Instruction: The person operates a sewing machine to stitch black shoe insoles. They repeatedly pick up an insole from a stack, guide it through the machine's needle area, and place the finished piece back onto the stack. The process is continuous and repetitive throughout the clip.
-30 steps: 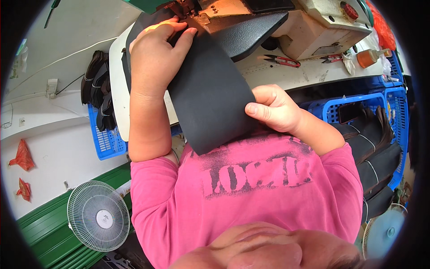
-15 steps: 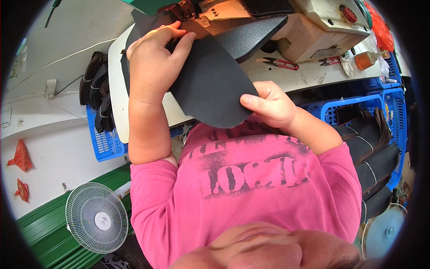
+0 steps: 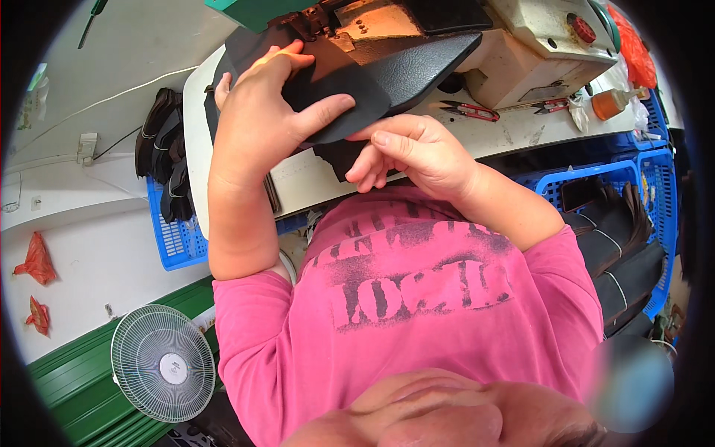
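A black flat piece of leather-like material [image 3: 365, 93] lies under the sewing machine's needle area [image 3: 316, 26], lit by a warm lamp. My left hand [image 3: 268, 108] rests on it with fingers stretched toward the machine and thumb spread along its near edge. My right hand [image 3: 417, 153] is just off the rounded near edge; its index fingertip is at that edge and the other fingers are loosely curled, thumb apart. Beside the piece, a black textured panel [image 3: 428, 67] slants up to the right. Part of the piece beneath my left hand is hidden.
Two red-handled thread snips [image 3: 471, 111] and an orange bottle [image 3: 611, 103] are on the white table [image 3: 514, 132] at right. Blue baskets [image 3: 659, 194] with bundled black pieces [image 3: 622, 261] stand at right, another blue basket [image 3: 173, 238] at left. A fan [image 3: 164, 363] stands lower left.
The black piece has moved away from me, toward the machine. My left hand has spread its thumb onto the piece; my right hand has let go of the near edge and shifted left.
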### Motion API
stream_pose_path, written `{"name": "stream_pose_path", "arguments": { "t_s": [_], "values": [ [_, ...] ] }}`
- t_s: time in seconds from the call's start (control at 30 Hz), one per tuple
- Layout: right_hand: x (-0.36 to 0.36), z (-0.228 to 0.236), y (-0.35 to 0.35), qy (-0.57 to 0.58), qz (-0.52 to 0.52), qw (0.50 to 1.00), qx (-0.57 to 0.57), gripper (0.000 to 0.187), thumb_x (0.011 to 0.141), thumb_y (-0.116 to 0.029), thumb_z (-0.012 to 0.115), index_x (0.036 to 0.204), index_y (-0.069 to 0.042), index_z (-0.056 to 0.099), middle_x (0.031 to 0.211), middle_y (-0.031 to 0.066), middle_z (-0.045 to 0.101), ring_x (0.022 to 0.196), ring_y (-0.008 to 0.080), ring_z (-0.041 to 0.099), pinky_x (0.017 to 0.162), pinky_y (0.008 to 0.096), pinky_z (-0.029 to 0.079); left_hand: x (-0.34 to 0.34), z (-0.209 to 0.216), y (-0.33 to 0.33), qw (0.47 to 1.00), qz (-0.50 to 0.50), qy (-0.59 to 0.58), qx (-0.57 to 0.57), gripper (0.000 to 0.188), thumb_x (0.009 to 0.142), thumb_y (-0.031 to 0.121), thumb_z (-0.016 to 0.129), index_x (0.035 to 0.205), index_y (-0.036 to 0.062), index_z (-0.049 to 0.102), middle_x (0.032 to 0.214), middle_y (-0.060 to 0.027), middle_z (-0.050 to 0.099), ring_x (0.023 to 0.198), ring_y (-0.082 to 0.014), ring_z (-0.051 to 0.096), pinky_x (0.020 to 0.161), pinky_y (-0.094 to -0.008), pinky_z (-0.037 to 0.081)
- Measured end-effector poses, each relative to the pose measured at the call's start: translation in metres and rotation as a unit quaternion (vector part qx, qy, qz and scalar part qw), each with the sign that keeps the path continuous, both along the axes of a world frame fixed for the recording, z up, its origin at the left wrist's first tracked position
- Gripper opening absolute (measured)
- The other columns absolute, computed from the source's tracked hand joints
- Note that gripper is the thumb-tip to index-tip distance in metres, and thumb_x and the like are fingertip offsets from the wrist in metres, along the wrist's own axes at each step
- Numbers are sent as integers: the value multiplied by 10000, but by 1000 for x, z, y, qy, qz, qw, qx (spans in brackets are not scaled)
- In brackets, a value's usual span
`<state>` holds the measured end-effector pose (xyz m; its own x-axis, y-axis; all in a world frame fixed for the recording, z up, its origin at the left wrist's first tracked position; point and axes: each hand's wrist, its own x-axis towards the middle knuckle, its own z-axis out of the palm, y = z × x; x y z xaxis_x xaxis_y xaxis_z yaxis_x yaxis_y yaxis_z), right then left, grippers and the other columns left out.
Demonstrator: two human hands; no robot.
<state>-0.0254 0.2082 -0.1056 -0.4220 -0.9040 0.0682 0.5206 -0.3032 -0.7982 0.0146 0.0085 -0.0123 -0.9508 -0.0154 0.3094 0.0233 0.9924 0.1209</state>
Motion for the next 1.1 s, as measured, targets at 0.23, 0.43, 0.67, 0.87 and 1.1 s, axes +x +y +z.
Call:
{"name": "stream_pose_path", "arguments": {
  "t_s": [0.23,0.43,0.67,0.87,1.1],
  "values": [
    [2,-14,1,-27,3,1000,0,345,971,-225,510,1225,-1,578,942,132,701,823,175,668,714,261,504,-21,3,-28,999,-11,-41,-4,652,669,541,748,1130,88,659,1172,-133,647,1097,-276,600,1085,-560,200],
    [3,-23,3,-36,-13,999,27,389,962,-230,534,1229,53,540,942,169,681,834,211,667,732,280,504,-48,8,-53,995,-21,-82,-55,548,748,491,718,1133,109,640,967,-91,702,921,-260,638,912,-377,413],
    [6,-23,4,-46,-21,998,38,404,944,-217,544,1231,68,527,949,169,677,830,214,667,733,282,506,-74,14,-75,996,-60,-53,48,560,726,451,779,1079,32,662,791,-80,674,720,-183,614,701,-337,484],
    [8,-22,5,-57,-10,998,27,412,944,-211,527,1241,76,515,959,181,676,848,231,674,740,292,516,-89,7,-117,987,0,-88,136,428,751,291,738,1054,-1,660,865,-74,670,783,-194,617,748,-335,481],
    [16,-6,-10,-87,83,992,35,465,954,-242,512,1285,82,469,1104,201,640,980,245,651,843,314,513,16,10,-91,984,-118,-73,113,438,785,160,743,1178,13,620,1348,-104,546,1341,-252,403,1090,-371,311]
  ]
}}
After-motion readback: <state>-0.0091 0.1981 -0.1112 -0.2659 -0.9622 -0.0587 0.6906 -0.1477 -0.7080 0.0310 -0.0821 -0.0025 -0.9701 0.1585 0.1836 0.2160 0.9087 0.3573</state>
